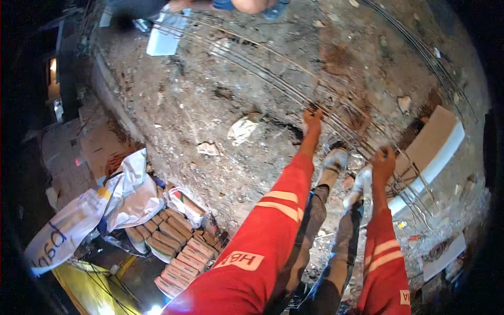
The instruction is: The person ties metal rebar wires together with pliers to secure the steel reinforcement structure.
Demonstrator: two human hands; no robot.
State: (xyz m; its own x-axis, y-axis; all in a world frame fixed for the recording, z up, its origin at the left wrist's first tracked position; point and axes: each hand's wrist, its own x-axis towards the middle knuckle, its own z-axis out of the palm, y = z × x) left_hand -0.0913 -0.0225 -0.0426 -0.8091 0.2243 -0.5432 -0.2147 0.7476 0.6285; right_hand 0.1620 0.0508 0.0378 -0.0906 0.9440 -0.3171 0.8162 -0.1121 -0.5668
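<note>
A long cage of thin steel rebar (262, 72) runs from the upper left down to the right in front of my feet. My left hand (312, 122) is closed around one of its bars near the middle. Closer to the cage's right end, my right hand (384, 159) is closed on the bars too. Loose bar ends stick out past my right hand. Under that end lies a pale block (436, 137); another white block (168, 35) is beneath the far end. Dim light and my hands hide the exact finger contact.
Another person (252, 4) is at the top edge by the cage's far end. More loose rebar (420, 44) lies upper right. Stones and a pale lump (244, 128) dot the rough dirt. Stacked bricks (181, 262) and white sheeting (79, 220) stand lower left.
</note>
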